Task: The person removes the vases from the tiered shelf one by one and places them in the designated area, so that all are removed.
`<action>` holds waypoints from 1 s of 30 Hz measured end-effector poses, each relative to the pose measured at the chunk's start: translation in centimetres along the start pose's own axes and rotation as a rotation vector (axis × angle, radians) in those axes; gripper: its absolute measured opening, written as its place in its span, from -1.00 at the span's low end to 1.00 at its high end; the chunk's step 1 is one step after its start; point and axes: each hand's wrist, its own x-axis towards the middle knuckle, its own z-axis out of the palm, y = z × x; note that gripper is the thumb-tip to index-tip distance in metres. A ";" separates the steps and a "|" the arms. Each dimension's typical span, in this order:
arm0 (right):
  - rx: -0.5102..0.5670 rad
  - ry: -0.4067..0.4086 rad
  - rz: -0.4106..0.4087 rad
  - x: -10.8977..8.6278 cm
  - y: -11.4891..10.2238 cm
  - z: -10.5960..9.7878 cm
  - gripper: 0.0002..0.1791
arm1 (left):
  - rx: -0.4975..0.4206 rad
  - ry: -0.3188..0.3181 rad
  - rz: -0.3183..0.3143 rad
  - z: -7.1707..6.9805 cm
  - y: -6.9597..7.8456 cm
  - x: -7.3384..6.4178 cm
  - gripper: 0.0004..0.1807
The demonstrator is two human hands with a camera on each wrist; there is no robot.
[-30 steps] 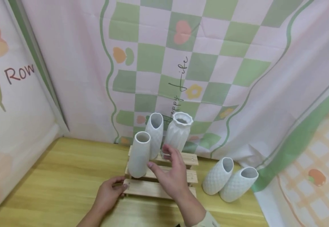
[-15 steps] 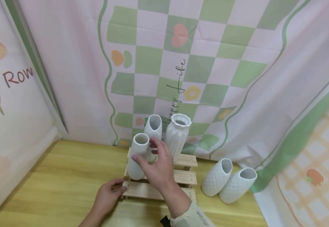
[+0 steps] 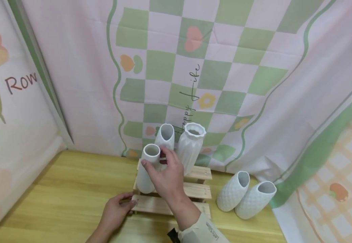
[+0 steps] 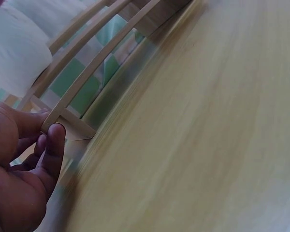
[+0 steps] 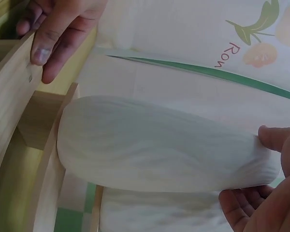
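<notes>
A three-tier wooden stand (image 3: 153,204) carries three white vases. My right hand (image 3: 170,177) grips the smooth, round-mouthed vase (image 3: 145,182) near its top; the right wrist view shows thumb and fingers on opposite sides of this vase (image 5: 154,145). Its base is at the middle tier, left end. With thumb and fingers, my left hand (image 3: 115,211) pinches the left end of the lowest slat (image 4: 82,79). On the top tier stand a slant-mouthed vase (image 3: 165,136), partly hidden by the right hand, and a fluted vase (image 3: 191,152) with a scalloped rim.
Two textured white vases (image 3: 232,192) (image 3: 255,200) stand side by side on the wood-grain table (image 3: 72,189), right of the stand. A checkered curtain (image 3: 191,77) hangs close behind the top tier. Printed cloth walls rise at left and right.
My right hand has moved left from in front of the fluted vase and taken hold of the smooth vase. My left hand keeps its pinch on the slat.
</notes>
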 end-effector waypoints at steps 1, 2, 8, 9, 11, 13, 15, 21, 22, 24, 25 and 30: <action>0.007 0.003 -0.006 0.0 0.0 0.0 -0.39 | 0.001 -0.001 0.001 0.0 0.0 0.0 -0.55; 0.014 0.006 -0.012 -0.1 0.0 -0.1 -0.41 | -0.002 -0.003 0.001 0.0 0.0 0.0 -0.55; 0.048 0.007 -0.074 -0.7 0.0 -0.4 -0.44 | 0.015 -0.012 -0.001 0.0 -0.3 -0.2 -0.53; 0.051 0.005 -0.080 -0.8 0.0 -0.5 -0.43 | 0.019 -0.013 -0.001 0.1 -0.4 -0.3 -0.52; 0.055 0.002 -0.083 -1.0 0.1 -0.7 -0.43 | 0.016 -0.014 -0.004 0.1 -0.4 -0.4 -0.52; 0.065 0.002 -0.082 -1.1 0.1 -0.9 -0.42 | 0.013 -0.015 -0.006 0.2 -0.4 -0.5 -0.52; 0.081 0.000 -0.083 -1.1 0.2 -1.2 -0.43 | 0.010 -0.016 -0.008 0.2 -0.4 -0.5 -0.52; 0.079 0.006 -0.117 -1.2 0.3 -2.2 -0.43 | 0.020 -0.012 -0.019 0.2 -0.2 -0.3 -0.53; 0.074 0.009 -0.120 -1.2 0.3 -2.4 -0.43 | 0.021 -0.012 -0.020 0.2 -0.1 -0.2 -0.54; 0.065 0.016 -0.121 -1.3 0.3 -2.9 -0.44 | 0.021 -0.012 -0.022 0.2 0.0 -0.2 -0.54; 0.063 0.018 -0.118 -1.3 0.3 -3.1 -0.44 | 0.026 -0.013 -0.020 0.2 0.1 -0.1 -0.54; 0.046 0.022 -0.086 -1.3 0.4 -4.0 -0.43 | 0.036 -0.007 -0.005 0.1 0.2 -0.1 -0.55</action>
